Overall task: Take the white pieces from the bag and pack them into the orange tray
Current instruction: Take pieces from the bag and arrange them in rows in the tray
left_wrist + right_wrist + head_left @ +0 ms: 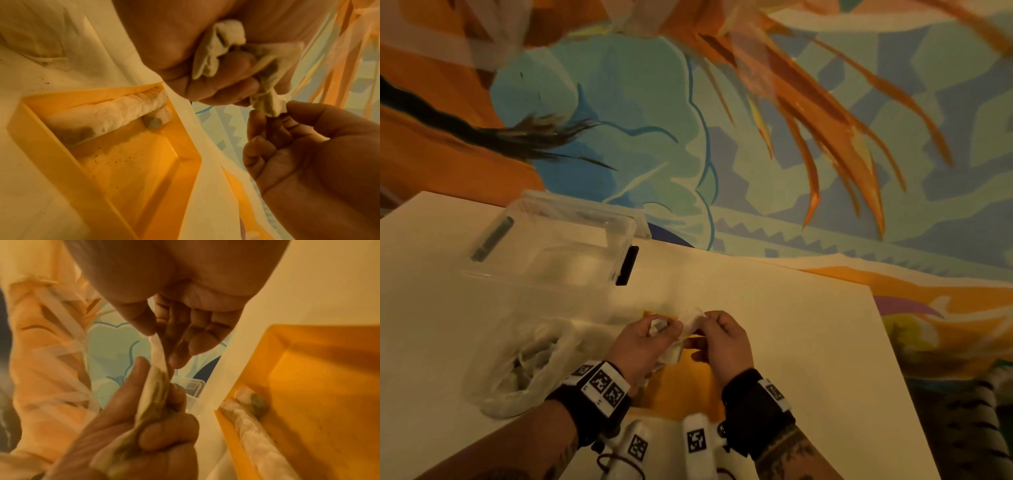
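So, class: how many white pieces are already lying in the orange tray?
2, both against one wall of the orange tray: a long white piece along the wall, and a shorter piece tucked under its end. Others may be hidden beneath.

Left hand (645, 337) and right hand (726, 337) meet, fingers curled.

White table (774, 325) bears orange tray (115, 186) (specks inside), bag (517, 370), clear box (558, 246).
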A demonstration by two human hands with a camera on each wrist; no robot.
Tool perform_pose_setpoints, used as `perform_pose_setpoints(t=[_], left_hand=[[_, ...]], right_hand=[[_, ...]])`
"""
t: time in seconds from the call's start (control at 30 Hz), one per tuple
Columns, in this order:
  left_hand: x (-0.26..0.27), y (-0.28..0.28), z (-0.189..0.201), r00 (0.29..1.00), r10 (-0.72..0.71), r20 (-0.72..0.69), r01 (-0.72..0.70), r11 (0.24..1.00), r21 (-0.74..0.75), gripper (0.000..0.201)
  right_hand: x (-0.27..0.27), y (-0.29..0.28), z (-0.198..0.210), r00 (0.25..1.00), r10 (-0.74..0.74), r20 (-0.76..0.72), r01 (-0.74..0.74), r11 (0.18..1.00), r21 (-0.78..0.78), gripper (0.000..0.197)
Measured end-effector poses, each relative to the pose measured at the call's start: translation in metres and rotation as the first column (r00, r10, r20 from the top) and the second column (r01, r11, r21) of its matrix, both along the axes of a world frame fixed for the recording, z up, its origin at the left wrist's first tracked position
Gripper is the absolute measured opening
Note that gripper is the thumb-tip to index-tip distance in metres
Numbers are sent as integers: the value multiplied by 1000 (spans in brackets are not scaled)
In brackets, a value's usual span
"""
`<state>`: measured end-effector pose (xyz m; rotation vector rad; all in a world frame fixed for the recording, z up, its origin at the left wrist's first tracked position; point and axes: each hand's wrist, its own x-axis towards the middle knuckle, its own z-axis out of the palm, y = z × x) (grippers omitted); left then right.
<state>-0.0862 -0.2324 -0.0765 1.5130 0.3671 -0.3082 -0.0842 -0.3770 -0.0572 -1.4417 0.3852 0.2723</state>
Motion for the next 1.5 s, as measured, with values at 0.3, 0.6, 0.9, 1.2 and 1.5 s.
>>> perform_pose_setpoints(t=[0.3, 0.6, 0.9, 1.2, 1.5], left_hand=[[2, 4, 2, 997, -73, -29, 69, 989, -127, 27], [6, 0, -10, 987, -98, -128, 90, 994, -69, 17], [8, -1, -19, 968, -122, -219, 117, 993, -32, 16], [14, 6, -32, 949, -113, -294, 92, 992, -86, 25], [24, 13, -38, 892, -95, -442, 24, 986, -164, 27]], right_hand=[[10, -3, 3, 992, 59, 115, -35, 979, -202, 14], [15, -12, -10, 999, -13, 44, 24, 965, -259, 17], [12, -22, -23, 997, -73, 40, 79, 977, -197, 11], [-4, -26, -45, 874, 468, 130, -336, 776, -533, 24], [-5, -25, -54, 764, 632, 135, -417, 641, -645, 38]])
